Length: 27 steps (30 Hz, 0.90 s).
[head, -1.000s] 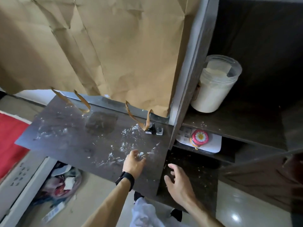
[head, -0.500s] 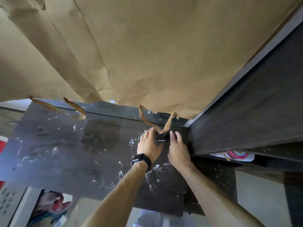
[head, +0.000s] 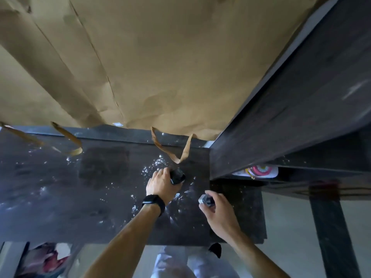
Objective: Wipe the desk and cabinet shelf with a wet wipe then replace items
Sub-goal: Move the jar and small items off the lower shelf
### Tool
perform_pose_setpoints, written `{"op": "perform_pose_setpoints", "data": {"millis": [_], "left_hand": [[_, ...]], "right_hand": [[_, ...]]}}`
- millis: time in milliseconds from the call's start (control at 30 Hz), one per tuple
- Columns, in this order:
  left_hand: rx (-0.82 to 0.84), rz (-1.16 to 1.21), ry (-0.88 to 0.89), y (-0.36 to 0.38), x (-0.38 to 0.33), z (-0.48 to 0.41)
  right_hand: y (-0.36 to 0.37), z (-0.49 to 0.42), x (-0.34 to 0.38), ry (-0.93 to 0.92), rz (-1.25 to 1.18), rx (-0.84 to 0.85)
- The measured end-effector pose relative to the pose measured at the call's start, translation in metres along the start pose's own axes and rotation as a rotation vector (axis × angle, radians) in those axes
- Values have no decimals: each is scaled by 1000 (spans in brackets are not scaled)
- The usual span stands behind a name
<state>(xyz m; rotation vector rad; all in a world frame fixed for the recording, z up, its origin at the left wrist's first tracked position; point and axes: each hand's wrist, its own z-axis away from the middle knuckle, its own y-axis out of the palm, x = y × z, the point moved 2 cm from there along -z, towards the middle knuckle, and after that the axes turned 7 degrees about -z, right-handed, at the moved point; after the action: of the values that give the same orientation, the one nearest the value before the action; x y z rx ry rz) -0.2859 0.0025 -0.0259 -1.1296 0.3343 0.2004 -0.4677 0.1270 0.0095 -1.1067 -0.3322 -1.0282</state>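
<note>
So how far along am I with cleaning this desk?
Early. Nothing looks wiped: white specks dot the desk. In hand: the left hand grips a small dark item, the right hand a small grey item. Left: wiping desk and cabinet shelf, then replacing items.

One head cam is looking down & fwd, v. close over the dark desk (head: 60, 207), facing brown paper (head: 160, 67).

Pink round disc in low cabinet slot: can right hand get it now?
Probably not yet: way to the pink round disc looks open, but the right hand grips a small black-and-silver object.
</note>
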Motion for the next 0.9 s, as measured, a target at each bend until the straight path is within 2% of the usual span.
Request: {"op": "perform_pose_setpoints", "data": {"millis": [100,267,533,633,700,800,900], "left_hand": [[26,67,-30,5,0,37],[52,132,45,18,-38,91],[-10,118,307,44,-219,120],[-59,-6,387,54,-286,115],[-137,-208,402,59,-318,103],[-235,-452,398,62,-344,84],[-227,-551,390,64,-359,73]], "right_hand": [[-19,24,-19,1,-22,19],[-66,51,-56,6,-30,-3],[-170,96,-146,72,-169,-203],[-198,111,-185,92,-170,-244],[-211,120,-207,102,-170,-246],[-226,131,-236,83,-182,-237],[-239,133,-252,71,-182,-223]]}}
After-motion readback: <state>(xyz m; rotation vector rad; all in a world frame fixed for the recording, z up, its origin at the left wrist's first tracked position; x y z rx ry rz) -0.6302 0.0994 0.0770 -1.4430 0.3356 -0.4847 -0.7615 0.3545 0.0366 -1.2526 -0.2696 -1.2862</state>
